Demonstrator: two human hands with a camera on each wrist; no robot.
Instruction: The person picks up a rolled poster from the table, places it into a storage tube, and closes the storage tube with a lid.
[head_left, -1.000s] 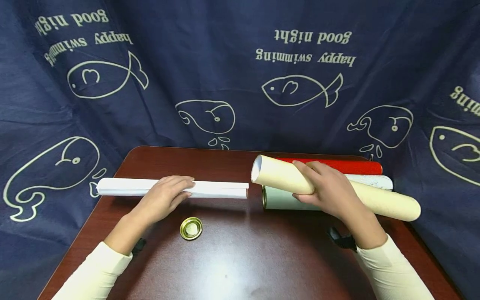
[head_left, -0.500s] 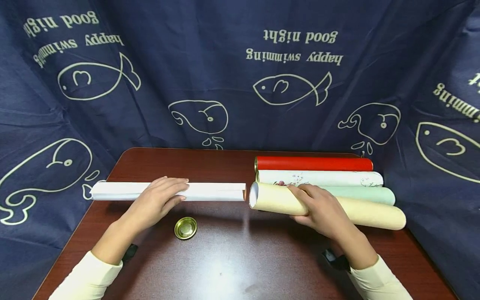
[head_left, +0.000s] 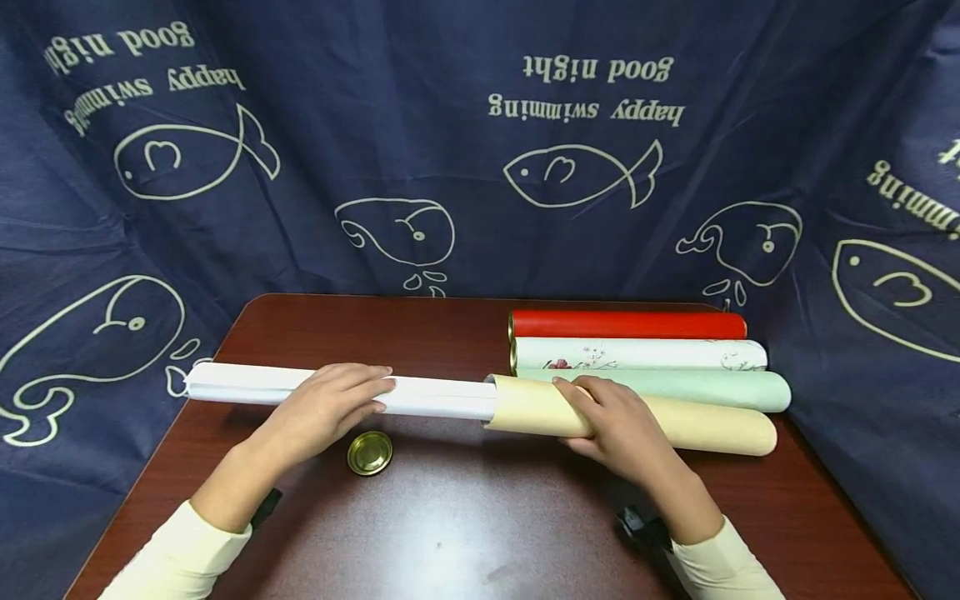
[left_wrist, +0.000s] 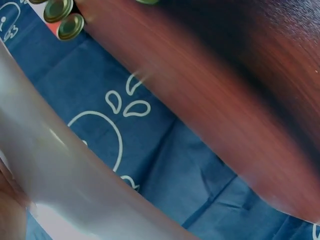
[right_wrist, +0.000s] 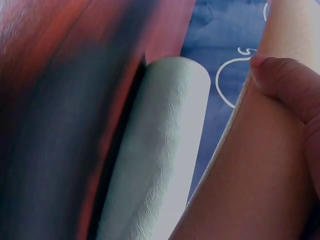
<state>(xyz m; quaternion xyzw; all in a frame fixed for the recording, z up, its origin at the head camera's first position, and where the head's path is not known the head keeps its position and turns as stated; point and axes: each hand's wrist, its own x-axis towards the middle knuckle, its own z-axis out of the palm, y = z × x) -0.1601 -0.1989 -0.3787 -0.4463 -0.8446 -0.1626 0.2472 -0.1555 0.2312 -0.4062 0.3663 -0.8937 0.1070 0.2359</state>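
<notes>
My left hand grips a rolled white paper near its middle, fingers over the top. In the left wrist view the white roll crosses the lower left, with a bit of the hand at the edge. A cream cardboard tube is held by my right hand, and its open end faces left. The paper's right end sits just inside that opening. Roll and tube lie nearly in one line, tilted slightly down to the right. The right wrist view shows the thumb against the cream tube.
Behind the cream tube lie a mint green tube, a white floral tube and a red tube, side by side. A round gold lid rests on the brown table, in front of the paper. A blue printed cloth hangs behind.
The cream tube has come down and to the left with my right hand, and its mouth now surrounds the paper's right end. My left hand has stayed on the paper.
</notes>
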